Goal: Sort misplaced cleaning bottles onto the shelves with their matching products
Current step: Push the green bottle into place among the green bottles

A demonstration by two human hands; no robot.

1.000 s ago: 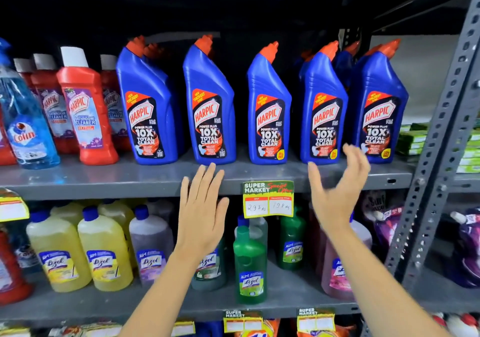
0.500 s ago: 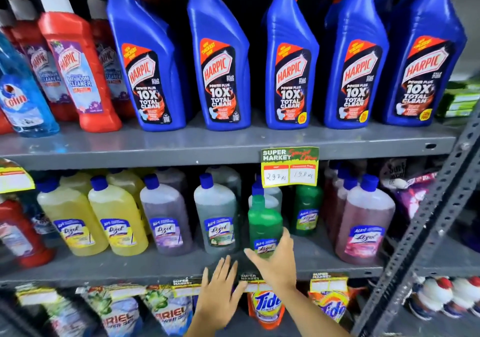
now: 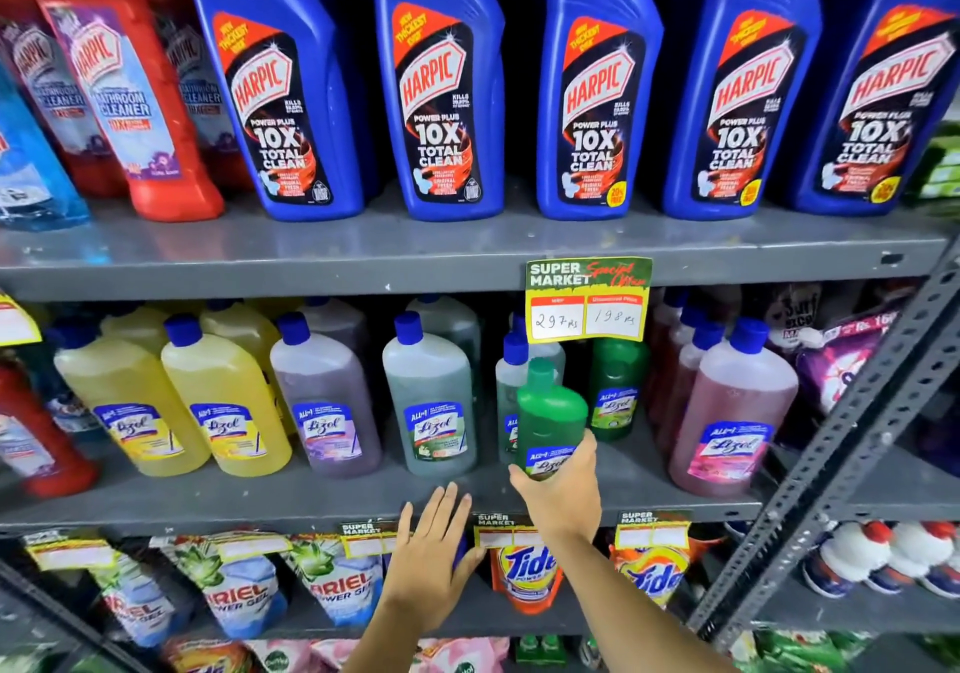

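Note:
A small green Lizol bottle (image 3: 550, 412) stands at the front of the middle shelf (image 3: 260, 501), slightly tilted, in front of clear grey-green Lizol bottles (image 3: 434, 402). My right hand (image 3: 563, 485) is shut around its lower part and hides its base. A second small green bottle (image 3: 618, 392) sits further back to the right. Below the shelf's front edge, my left hand (image 3: 431, 563) is open with its fingers spread and holds nothing.
Blue Harpic bottles (image 3: 436, 85) and red Harpic bottles (image 3: 119, 90) fill the top shelf. Yellow (image 3: 223, 402), purple and pink Lizol bottles (image 3: 732, 412) line the middle shelf. A price tag (image 3: 587, 298) hangs above the green bottle. Tide pouches (image 3: 527, 568) sit below. A metal upright (image 3: 857, 428) stands right.
The view has moved closer and lower. My right hand has closed around the small green bottle. My left hand has risen a little toward the middle shelf's edge.

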